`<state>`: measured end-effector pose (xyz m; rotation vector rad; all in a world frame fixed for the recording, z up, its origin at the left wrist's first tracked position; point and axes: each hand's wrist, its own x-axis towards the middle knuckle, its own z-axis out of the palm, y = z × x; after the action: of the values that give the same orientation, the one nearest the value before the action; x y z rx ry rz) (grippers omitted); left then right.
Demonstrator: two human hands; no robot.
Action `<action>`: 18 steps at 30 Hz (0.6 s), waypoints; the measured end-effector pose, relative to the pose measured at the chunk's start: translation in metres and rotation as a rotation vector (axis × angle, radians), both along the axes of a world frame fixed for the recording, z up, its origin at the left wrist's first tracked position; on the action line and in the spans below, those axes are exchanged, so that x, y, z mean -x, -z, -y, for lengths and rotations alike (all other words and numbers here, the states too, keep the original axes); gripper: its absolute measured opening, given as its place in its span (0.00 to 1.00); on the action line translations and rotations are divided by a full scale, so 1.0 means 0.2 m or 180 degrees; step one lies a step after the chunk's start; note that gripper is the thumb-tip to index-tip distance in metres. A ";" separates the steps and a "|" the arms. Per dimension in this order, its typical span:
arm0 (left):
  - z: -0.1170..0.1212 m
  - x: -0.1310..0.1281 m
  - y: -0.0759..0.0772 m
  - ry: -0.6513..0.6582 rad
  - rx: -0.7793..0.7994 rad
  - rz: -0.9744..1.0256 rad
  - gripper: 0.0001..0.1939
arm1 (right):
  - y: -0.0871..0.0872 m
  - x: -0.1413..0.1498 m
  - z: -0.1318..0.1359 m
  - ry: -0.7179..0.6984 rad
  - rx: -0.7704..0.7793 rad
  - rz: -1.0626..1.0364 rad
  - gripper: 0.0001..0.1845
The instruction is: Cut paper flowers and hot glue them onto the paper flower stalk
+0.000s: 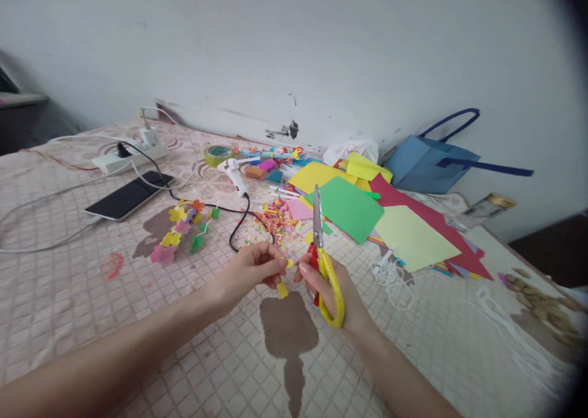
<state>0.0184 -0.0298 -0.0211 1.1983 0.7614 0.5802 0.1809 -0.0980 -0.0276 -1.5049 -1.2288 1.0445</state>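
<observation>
Pinched between the fingers of my left hand [261, 266] is a small piece of yellow paper [282, 290], with a bit of it also showing above the fingertips. My right hand [339, 289] is closed around a pair of scissors [331, 286] with yellow and red handles. The scissors' blades point up and away from me and look closed. Both hands are close together above the quilted tablecloth, over a brown stain-like patch. Just beyond them lies a heap of small colored paper scraps [278, 218].
A glue gun [236, 179], tape roll [218, 155], colored paper sheets [351, 209] and blue bag [429, 164] stand toward the wall. Paper flowers [172, 239], a tablet-like device [131, 196] and a power strip [131, 158] lie left. White string [392, 277] lies right.
</observation>
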 end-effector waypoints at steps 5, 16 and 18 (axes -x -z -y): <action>-0.03 0.02 -0.02 -0.0240 -0.0029 0.0394 0.10 | 0.03 0.00 0.01 -0.0236 0.0198 0.0014 0.26; -0.08 0.05 -0.06 -0.0780 -0.0053 0.0910 0.09 | -0.01 0.01 0.03 -0.0738 0.0312 0.0726 0.25; -0.08 0.05 -0.07 -0.0801 -0.0043 0.0939 0.09 | -0.01 0.01 0.03 -0.0760 0.0372 0.0755 0.23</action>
<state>0.0076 -0.0128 -0.0067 1.0061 0.6597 0.9488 0.1784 -0.1047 -0.0250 -1.6364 -1.5670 1.1326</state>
